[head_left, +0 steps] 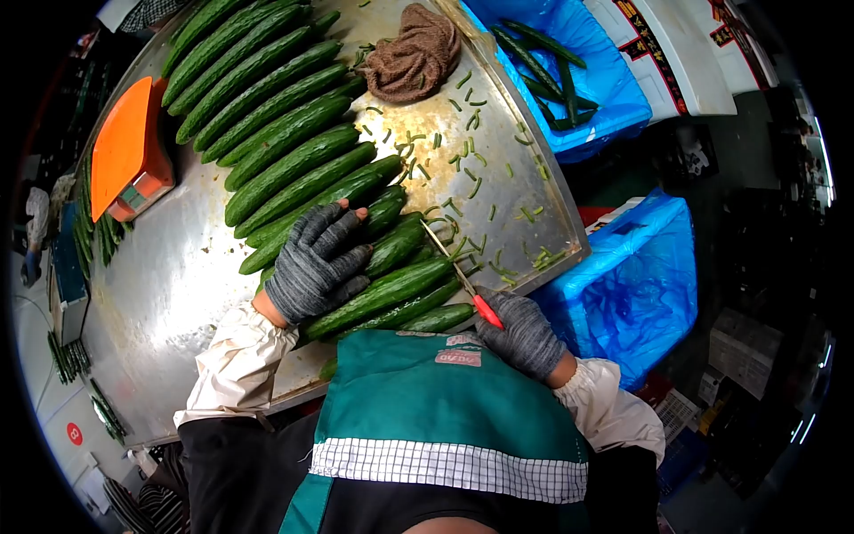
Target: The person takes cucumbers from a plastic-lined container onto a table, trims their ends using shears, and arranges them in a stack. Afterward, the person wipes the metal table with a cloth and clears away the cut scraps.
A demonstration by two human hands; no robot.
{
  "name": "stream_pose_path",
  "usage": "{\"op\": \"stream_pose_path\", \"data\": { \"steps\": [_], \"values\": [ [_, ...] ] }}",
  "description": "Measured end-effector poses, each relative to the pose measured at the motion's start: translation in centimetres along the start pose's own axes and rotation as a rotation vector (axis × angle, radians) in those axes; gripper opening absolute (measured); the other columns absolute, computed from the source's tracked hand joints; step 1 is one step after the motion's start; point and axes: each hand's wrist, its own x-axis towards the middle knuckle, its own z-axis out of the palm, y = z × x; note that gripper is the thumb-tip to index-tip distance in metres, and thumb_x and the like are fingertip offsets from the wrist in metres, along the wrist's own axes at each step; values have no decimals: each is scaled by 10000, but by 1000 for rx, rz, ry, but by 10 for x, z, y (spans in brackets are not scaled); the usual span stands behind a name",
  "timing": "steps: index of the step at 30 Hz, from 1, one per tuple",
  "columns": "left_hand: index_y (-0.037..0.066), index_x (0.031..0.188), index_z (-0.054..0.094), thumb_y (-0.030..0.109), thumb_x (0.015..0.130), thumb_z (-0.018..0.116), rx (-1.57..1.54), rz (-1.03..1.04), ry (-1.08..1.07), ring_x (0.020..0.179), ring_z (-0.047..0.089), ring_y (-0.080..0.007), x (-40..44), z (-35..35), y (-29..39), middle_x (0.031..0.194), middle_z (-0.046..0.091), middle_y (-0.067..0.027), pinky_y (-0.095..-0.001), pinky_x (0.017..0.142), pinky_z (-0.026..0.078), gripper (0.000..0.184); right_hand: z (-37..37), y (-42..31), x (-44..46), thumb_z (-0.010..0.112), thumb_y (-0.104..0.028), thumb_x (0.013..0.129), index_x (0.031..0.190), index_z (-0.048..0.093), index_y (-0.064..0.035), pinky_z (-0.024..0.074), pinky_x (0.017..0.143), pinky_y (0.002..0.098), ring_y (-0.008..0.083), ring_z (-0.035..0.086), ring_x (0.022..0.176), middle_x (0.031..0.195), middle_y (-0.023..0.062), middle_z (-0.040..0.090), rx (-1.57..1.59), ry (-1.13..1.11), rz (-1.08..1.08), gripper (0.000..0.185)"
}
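A long row of green cucumbers (294, 133) lies side by side on the metal table (169, 303). Across several of them rests my left hand (318, 262), in a grey glove with bare fingertips, its fingers spread. At the right end of the row, my right hand (525, 334), also gloved in grey, is closed round the red handle of a knife (486, 310). The thin blade points up and left, its tip beside a cucumber end. Small green stem pieces (471, 165) are scattered right of the row.
A brown cloth (414, 55) lies at the table's far side. An orange scale (132, 147) stands at the left. Beyond the right edge are a blue-lined crate with cucumbers (614, 89) and another blue-lined crate (645, 285). White boxes (703, 89) stand at the upper right.
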Motion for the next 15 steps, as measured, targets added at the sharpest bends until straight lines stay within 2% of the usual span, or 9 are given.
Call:
{"op": "stream_pose_path", "data": {
  "steps": [8,11,15],
  "values": [
    [68,940,603,226,587,691,16,-8,-6,1160,379,-390,-1,2,1,1246,430,-172,-494,923,328,397,7,0,2,524,-162,764,1012,541,30,439,689,430,397,543,772,805,253,559,56,100,-32,314],
    [65,948,602,227,591,689,21,-7,-10,1163,376,-390,-2,2,1,1247,429,-174,-494,928,323,402,6,0,4,514,-157,770,992,543,33,437,682,433,400,540,770,803,255,557,107,42,61,293],
    [60,965,596,233,585,694,37,-30,-28,1157,376,-398,0,0,5,1249,426,-175,-495,926,325,429,2,11,-4,523,-166,758,1008,544,13,438,674,431,384,542,766,801,239,557,-1,129,2,308]
  ]
}}
